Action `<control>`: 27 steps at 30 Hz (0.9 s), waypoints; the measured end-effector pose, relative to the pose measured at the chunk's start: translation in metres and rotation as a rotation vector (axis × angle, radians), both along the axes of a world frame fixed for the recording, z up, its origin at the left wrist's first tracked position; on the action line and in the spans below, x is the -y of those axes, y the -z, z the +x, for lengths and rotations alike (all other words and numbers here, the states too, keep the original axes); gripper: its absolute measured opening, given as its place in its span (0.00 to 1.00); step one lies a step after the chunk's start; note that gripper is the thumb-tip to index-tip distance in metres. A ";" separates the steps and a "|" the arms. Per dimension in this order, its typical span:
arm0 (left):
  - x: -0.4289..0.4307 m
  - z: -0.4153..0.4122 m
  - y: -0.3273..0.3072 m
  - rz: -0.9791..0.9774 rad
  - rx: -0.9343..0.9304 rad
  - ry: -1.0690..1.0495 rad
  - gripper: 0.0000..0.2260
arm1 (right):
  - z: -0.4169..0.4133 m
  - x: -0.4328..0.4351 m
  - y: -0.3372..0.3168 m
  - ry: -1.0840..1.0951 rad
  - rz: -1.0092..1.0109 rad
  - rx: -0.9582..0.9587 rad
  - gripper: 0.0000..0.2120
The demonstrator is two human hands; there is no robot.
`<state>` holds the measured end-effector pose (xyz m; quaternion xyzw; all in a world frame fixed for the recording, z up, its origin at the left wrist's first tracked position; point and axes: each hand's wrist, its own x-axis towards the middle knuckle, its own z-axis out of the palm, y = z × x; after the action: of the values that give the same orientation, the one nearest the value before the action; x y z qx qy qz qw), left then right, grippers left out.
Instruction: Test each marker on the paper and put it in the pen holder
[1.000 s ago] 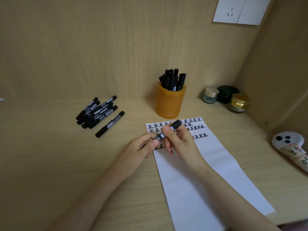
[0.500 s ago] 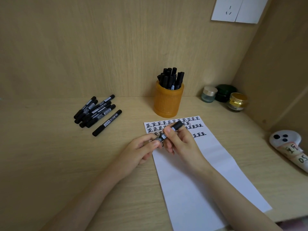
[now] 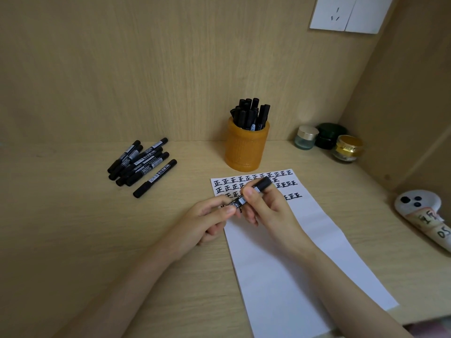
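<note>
Wood-panelled walls box in a pale desk. Both hands meet over the written top of the paper. The left hand pinches the marker's lower end between thumb and fingertips. The right hand has its fingers curled round the barrel, and the black upper end pokes out past them. The marker is tilted, high end away from the person. Just beyond the fingers stands the holder, full of markers. Well left of the left fingers lies a pile of more. Far right of the right fingers sit jars.
</note>
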<state>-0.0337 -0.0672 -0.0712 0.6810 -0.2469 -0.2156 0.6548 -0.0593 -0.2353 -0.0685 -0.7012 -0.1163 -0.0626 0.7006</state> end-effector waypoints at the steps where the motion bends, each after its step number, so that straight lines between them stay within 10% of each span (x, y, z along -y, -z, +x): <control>1: 0.000 0.000 0.000 -0.003 -0.006 0.005 0.08 | 0.000 0.001 0.000 0.001 0.002 0.003 0.10; 14: 0.006 -0.007 -0.004 0.037 0.115 -0.037 0.13 | 0.004 0.002 -0.005 -0.018 0.015 -0.037 0.09; 20: 0.002 -0.008 0.004 0.238 0.245 -0.117 0.09 | 0.013 0.048 -0.012 0.179 0.271 -0.110 0.06; 27: 0.002 -0.007 0.014 0.539 0.455 -0.028 0.10 | 0.024 0.104 0.000 0.513 0.126 -0.262 0.13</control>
<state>-0.0410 -0.0697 -0.0849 0.8632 -0.3114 -0.1067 0.3827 -0.0356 -0.3389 -0.0687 -0.6648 0.1606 -0.1537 0.7132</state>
